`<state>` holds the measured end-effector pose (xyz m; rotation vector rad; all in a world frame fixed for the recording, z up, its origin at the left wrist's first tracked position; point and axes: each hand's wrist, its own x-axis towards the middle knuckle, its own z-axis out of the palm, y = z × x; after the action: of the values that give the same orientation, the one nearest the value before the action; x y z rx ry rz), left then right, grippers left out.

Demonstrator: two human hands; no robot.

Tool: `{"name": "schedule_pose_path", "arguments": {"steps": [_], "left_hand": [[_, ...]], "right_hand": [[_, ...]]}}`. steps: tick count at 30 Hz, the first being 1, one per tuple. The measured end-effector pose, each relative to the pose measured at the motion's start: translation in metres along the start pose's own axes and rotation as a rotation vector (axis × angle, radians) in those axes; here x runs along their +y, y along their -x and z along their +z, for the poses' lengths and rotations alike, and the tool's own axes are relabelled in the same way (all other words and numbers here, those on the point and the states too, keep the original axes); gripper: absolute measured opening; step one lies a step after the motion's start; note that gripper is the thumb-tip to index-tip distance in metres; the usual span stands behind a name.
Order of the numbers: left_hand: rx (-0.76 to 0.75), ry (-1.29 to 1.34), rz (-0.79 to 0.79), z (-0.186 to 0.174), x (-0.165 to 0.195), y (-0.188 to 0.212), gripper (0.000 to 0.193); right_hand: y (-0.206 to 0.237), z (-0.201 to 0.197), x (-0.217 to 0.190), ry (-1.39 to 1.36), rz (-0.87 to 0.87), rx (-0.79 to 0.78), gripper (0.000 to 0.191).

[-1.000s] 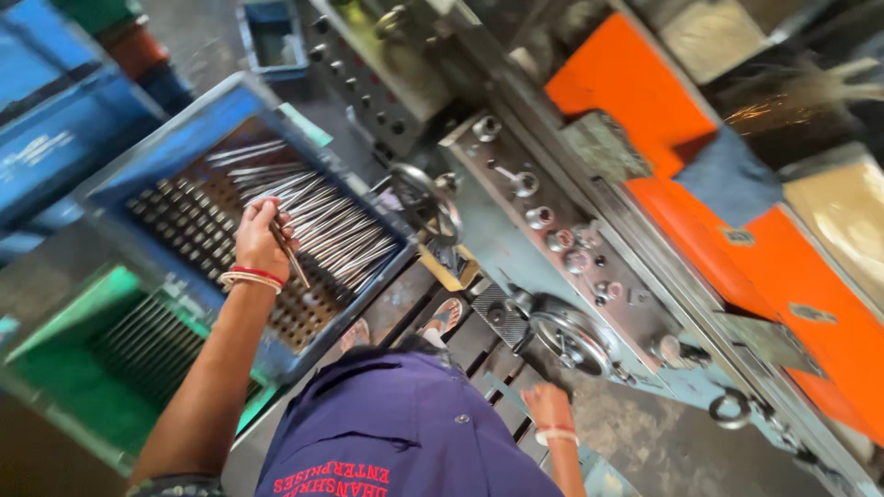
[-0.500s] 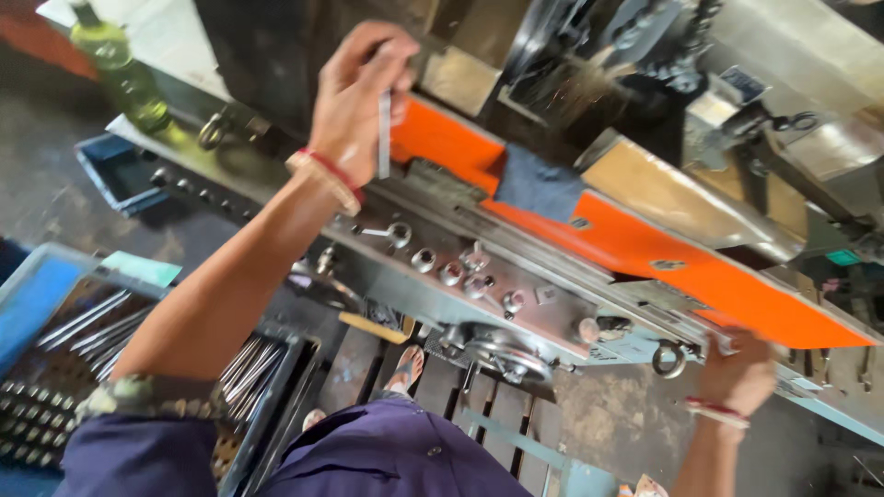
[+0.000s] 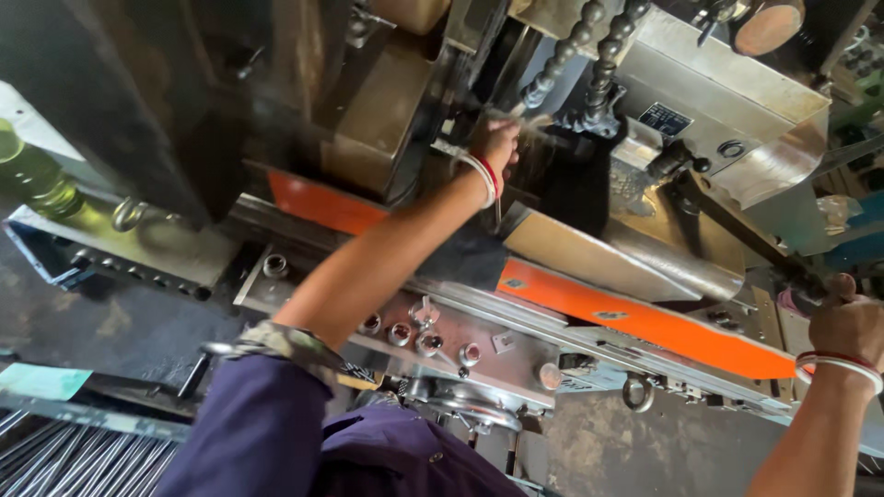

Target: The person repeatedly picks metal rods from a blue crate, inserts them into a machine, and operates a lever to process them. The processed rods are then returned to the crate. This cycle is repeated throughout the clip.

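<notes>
My left hand (image 3: pixel 497 140) reaches deep into the grey lathe (image 3: pixel 737 101), beside the dark spindle opening and under two beaded coolant hoses (image 3: pixel 589 46). Its fingers are closed on a thin metal rod (image 3: pixel 498 210), whose end shows just below the wrist; the rest is hidden by the hand. Red and white bangles sit on that wrist. At the far right my right hand (image 3: pixel 847 322) grips the end of a long dark lever (image 3: pixel 737 230) that slants down from the machine's carriage.
An orange guard strip (image 3: pixel 645 322) runs along the lathe bed. Below it a grey panel carries knobs and a handwheel (image 3: pixel 470 410). A bin of several metal rods (image 3: pixel 55 460) lies at the bottom left. A greenish bottle (image 3: pixel 37 179) stands at the left.
My left hand picked a rod from the bin, lifted it and has moved it into the lathe's spindle area. The view has swung up from the bin. My right hand now holds the lever.
</notes>
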<state>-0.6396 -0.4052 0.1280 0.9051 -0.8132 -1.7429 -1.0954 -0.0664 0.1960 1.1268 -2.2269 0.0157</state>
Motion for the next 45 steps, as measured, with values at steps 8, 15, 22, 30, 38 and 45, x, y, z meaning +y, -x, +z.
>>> {"name": "schedule_pose_path", "arguments": {"steps": [8, 15, 22, 30, 38, 45], "left_hand": [[0.069, 0.158, -0.248, 0.025, -0.058, -0.030, 0.008], [0.122, 0.140, -0.157, 0.011, -0.051, -0.022, 0.010], [0.102, 0.153, 0.002, 0.010, -0.053, -0.018, 0.015], [0.145, 0.195, -0.023, 0.024, -0.053, -0.056, 0.012], [0.331, 0.350, -0.152, 0.045, -0.044, -0.086, 0.013], [0.375, 0.583, -0.286, 0.056, -0.033, -0.125, 0.014]], "right_hand": [[-0.023, 0.018, 0.002, -0.116, 0.240, -0.233, 0.081], [-0.020, 0.035, 0.002, -0.065, 0.215, -0.153, 0.079], [-0.019, 0.037, 0.003, -0.133, 0.207, -0.132, 0.077], [-0.022, 0.029, 0.003, -0.037, 0.281, -0.167, 0.085], [-0.025, 0.031, 0.005, 0.170, 0.257, -0.221, 0.089], [-0.024, 0.031, 0.005, 0.298, 0.273, -0.213, 0.090]]}}
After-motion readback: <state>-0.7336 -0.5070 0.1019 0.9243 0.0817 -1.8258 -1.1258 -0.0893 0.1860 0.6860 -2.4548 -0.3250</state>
